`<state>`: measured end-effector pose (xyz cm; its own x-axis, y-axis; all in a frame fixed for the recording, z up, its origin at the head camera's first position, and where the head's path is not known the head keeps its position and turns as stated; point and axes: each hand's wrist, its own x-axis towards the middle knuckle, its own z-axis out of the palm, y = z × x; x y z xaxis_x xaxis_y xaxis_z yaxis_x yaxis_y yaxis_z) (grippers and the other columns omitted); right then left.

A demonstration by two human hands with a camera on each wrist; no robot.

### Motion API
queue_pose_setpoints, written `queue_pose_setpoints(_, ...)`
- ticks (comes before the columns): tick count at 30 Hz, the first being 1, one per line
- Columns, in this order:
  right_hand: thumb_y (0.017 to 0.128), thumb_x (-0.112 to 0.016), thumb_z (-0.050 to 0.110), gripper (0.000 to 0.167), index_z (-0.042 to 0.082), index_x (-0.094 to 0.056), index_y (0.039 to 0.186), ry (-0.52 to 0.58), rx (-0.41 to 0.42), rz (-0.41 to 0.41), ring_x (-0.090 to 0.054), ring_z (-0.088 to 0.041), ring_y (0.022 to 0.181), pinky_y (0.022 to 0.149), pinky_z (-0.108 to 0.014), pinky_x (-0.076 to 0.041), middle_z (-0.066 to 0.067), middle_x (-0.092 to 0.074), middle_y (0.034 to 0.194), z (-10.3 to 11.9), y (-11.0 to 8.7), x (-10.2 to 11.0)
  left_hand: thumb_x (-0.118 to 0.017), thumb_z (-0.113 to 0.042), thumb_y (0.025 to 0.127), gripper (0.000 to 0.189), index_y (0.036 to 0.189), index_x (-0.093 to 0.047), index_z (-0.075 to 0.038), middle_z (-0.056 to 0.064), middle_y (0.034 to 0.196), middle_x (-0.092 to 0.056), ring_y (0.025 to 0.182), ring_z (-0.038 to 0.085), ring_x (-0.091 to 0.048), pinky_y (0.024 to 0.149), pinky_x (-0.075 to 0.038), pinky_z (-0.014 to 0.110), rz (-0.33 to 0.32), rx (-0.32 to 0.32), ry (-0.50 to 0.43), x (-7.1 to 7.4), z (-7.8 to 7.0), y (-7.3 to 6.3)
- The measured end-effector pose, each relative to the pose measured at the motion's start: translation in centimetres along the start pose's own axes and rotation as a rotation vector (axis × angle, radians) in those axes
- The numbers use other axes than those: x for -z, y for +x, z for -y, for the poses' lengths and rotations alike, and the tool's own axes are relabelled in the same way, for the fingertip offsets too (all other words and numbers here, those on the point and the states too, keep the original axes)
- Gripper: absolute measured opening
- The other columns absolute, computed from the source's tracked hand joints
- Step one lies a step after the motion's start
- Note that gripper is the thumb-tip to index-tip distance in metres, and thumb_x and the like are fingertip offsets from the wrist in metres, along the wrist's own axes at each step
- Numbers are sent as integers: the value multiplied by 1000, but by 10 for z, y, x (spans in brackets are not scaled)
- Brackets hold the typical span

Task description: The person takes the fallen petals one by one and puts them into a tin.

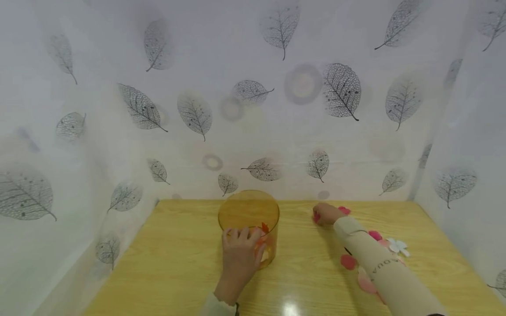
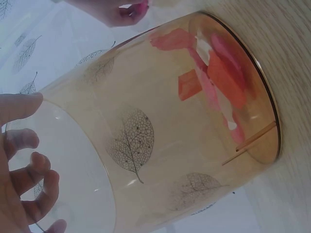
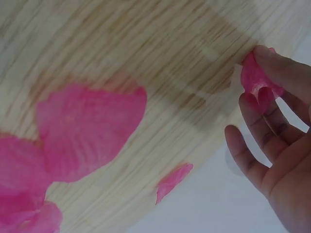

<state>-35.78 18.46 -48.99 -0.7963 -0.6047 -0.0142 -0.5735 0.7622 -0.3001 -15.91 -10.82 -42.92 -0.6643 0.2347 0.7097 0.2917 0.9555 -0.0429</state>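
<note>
A transparent amber jar stands upright on the wooden table, with red, pink and white pieces and thin brown sticks at its bottom. My left hand grips the jar at its near rim, its fingers curled there in the left wrist view. Over to the right, near the table's back edge, my right hand pinches a pink petal between thumb and fingers. Close to that hand, a small pink petal and a larger one lie on the tabletop.
Pink and red petals and a white flower shape are scattered right of the jar, partly hidden under the right sleeve. White leaf-printed sheets enclose the table at the back and both sides.
</note>
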Motion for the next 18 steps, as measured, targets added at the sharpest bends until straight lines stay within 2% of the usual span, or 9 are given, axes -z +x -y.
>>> queue_pose_setpoints(7,63,-58,-5,14,7,-53,63,30,-9,-21,-40,-9,59,54,-22,-34,3,-47,61,8,-10,13,-79,-40,69,33,91,-60,-26,-2,81,-64,77,20,-58,87,-43,48,22,4,-2,2,0,0)
queue_pose_setpoints(11,70,-63,-8,17,5,-54,64,78,39,-36,-38,-8,58,54,-22,-34,2,-48,60,16,-14,23,-79,-41,69,34,91,-59,-25,-2,81,-63,78,21,-58,87,-43,48,35,3,21,3,0,0)
queue_pose_setpoints(15,76,-66,-6,17,6,-57,67,109,54,-2,-42,-8,58,56,-23,-38,1,-54,63,24,-15,31,-80,-42,68,35,90,-58,-24,-2,80,-63,77,21,-58,86,-43,48,35,0,38,3,0,0)
queue_pose_setpoints(18,75,-68,-4,12,4,-60,72,76,32,47,-49,-10,62,58,-27,-44,-2,-60,69,26,-17,33,-80,-41,68,36,90,-58,-24,-2,80,-64,77,21,-58,87,-43,48,32,1,37,3,0,0)
